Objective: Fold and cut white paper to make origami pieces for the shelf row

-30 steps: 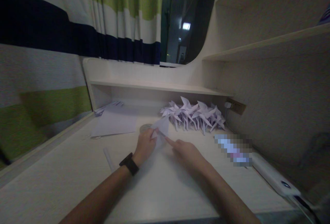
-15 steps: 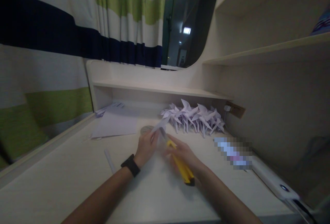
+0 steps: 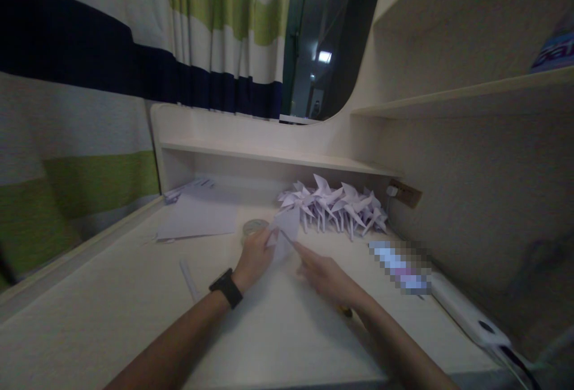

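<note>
My left hand [image 3: 253, 255], with a black watch on its wrist, pinches a small pale lilac paper piece [image 3: 287, 227] and holds it upright just above the desk. My right hand [image 3: 326, 277] grips a yellow utility knife [image 3: 345, 311]. Only the knife's rear end shows under my wrist, and its thin tip meets the paper's lower edge. A roll of clear tape [image 3: 253, 226] lies just behind my left hand. A heap of folded lilac paper pinwheels [image 3: 334, 204] sits at the back of the desk under the low shelf.
Flat lilac sheets [image 3: 200, 216] lie at the back left. A thin white stick [image 3: 188, 276] lies left of my left wrist. A white power strip [image 3: 466, 315] runs along the right wall beside a blurred packet [image 3: 399, 264]. A striped curtain [image 3: 89, 79] hangs on the left.
My right hand has turned over, so the yellow knife, plain to see half a second ago, is mostly hidden beneath it. The paper piece has shifted slightly in my left hand.
</note>
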Demonstrator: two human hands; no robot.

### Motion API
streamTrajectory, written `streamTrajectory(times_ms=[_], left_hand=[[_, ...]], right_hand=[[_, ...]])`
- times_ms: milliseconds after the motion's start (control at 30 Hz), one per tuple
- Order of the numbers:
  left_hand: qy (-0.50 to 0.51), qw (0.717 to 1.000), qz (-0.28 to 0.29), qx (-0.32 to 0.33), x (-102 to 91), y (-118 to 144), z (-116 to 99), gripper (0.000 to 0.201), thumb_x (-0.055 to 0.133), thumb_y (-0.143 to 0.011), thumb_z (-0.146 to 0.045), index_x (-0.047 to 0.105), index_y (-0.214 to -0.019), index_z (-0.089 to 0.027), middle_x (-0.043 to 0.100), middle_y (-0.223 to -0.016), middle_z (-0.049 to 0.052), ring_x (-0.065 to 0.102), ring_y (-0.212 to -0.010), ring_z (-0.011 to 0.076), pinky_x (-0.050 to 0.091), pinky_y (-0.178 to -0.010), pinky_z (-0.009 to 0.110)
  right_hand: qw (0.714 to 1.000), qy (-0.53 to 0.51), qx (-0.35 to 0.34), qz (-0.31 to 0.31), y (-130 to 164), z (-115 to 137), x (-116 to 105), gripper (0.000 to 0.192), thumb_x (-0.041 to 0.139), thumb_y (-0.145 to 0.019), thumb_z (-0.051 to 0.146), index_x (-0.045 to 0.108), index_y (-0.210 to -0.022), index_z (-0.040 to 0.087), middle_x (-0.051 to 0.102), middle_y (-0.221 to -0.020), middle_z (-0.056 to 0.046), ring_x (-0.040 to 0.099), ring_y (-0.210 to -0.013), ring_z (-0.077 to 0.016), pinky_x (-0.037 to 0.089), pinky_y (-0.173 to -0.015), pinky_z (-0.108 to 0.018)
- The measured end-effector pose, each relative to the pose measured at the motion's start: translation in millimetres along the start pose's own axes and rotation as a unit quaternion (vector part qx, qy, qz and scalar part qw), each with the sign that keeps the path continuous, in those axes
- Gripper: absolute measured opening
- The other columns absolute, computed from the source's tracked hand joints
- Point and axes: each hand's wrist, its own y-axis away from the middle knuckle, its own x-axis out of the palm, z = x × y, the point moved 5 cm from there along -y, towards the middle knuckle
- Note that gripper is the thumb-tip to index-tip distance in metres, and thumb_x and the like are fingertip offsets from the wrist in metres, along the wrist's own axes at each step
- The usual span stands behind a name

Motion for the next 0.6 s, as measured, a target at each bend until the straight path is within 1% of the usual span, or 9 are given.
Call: streamTrajectory(times_ms=[33, 100, 167, 233, 333, 400, 433, 533, 600], left_hand=[[0.011, 1.0, -0.002, 0.0, 0.0, 0.0, -1.7, 0.027, 0.04, -0.092, -0.026, 0.063, -0.081, -0.018, 0.067, -0.08, 0.008, 0.062, -0.078, 0.021, 0.044, -0.072, 0.03], [0.03, 0.999, -0.01, -0.025, -0.8, -0.4, -2.7, 0.032, 0.038, -0.094, -0.031, 0.061, -0.076, -0.018, 0.066, -0.075, 0.006, 0.06, -0.071, 0.0189, 0.043, -0.068, 0.029], [0.043, 0.996, -0.021, -0.071, -2.0, -1.2, -0.6, 0.037, 0.037, -0.094, -0.036, 0.058, -0.069, -0.018, 0.062, -0.065, 0.004, 0.056, -0.061, 0.0169, 0.04, -0.062, 0.028], [0.06, 0.991, -0.025, -0.118, -2.3, -2.0, 2.6, 0.043, 0.036, -0.093, -0.042, 0.054, -0.062, -0.018, 0.058, -0.06, 0.002, 0.053, -0.057, 0.016, 0.038, -0.058, 0.027], [0.128, 0.978, -0.022, -0.166, -0.4, -3.1, 6.3, 0.043, 0.038, -0.091, -0.046, 0.053, -0.063, -0.018, 0.061, -0.064, 0.003, 0.056, -0.063, 0.0178, 0.041, -0.059, 0.028], [0.189, 0.963, -0.017, -0.19, 2.7, -2.8, 8.5, 0.039, 0.041, -0.089, -0.047, 0.059, -0.072, -0.016, 0.067, -0.075, 0.006, 0.061, -0.073, 0.0205, 0.046, -0.065, 0.029], [0.216, 0.955, -0.014, -0.203, 4.9, -2.1, 9.9, 0.037, 0.043, -0.088, -0.046, 0.061, -0.077, -0.015, 0.069, -0.082, 0.007, 0.062, -0.078, 0.0219, 0.048, -0.069, 0.03], [0.259, 0.936, 0.015, -0.24, 15.1, 2.3, 16.3, 0.034, 0.048, -0.085, -0.043, 0.064, -0.088, -0.014, 0.072, -0.093, 0.01, 0.065, -0.087, 0.0248, 0.051, -0.074, 0.033], [0.269, 0.928, 0.047, -0.254, 24.2, 6.4, 21.8, 0.029, 0.051, -0.084, -0.038, 0.064, -0.091, -0.013, 0.072, -0.095, 0.012, 0.066, -0.087, 0.0255, 0.052, -0.073, 0.034]], right_hand=[[0.995, -0.098, 0.012, 0.003, 2.2, -1.9, 2.0, 0.06, 0.047, -0.091, 0.033, 0.026, -0.147, 0.028, 0.066, -0.097, -0.005, 0.058, -0.071, -0.016, 0.045, -0.065, -0.028], [0.967, -0.253, 0.046, 0.005, 8.1, -6.2, 5.7, 0.067, 0.054, -0.088, 0.041, 0.027, -0.147, 0.027, 0.067, -0.098, -0.006, 0.057, -0.065, -0.0136, 0.044, -0.06, -0.026], [0.94, -0.332, 0.074, 0.005, 15.8, -10.5, 6.6, 0.072, 0.062, -0.083, 0.043, 0.031, -0.145, 0.023, 0.069, -0.097, -0.007, 0.057, -0.065, -0.0129, 0.044, -0.06, -0.025], [0.927, -0.365, 0.09, -0.002, 24.2, -16.0, 2.8, 0.07, 0.067, -0.079, 0.042, 0.039, -0.14, 0.021, 0.069, -0.096, -0.007, 0.057, -0.067, -0.0127, 0.044, -0.061, -0.025], [0.92, -0.379, 0.094, -0.033, 36.2, -28.8, -10.7, 0.061, 0.071, -0.076, 0.04, 0.051, -0.13, 0.022, 0.065, -0.103, -0.006, 0.057, -0.068, -0.0115, 0.044, -0.061, -0.024], [0.923, -0.366, 0.112, -0.046, 43.9, -41.9, -19.1, 0.056, 0.071, -0.074, 0.04, 0.056, -0.126, 0.022, 0.063, -0.104, -0.005, 0.056, -0.067, -0.0111, 0.044, -0.059, -0.024], [0.926, -0.35, 0.13, -0.056, 47.7, -50.2, -23.1, 0.057, 0.073, -0.073, 0.04, 0.057, -0.124, 0.022, 0.063, -0.098, -0.004, 0.055, -0.064, -0.011, 0.044, -0.056, -0.023], [0.95, -0.264, 0.153, -0.07, 55.8, -72.1, -32.9, 0.056, 0.069, -0.074, 0.04, 0.057, -0.124, 0.018, 0.064, -0.084, -0.003, 0.054, -0.059, -0.0124, 0.043, -0.053, -0.024], [0.968, -0.168, 0.16, -0.096, 58.3, -84.7, -41.5, 0.049, 0.062, -0.078, 0.037, 0.059, -0.122, 0.015, 0.064, -0.079, -0.003, 0.055, -0.06, -0.0154, 0.044, -0.054, -0.027]])
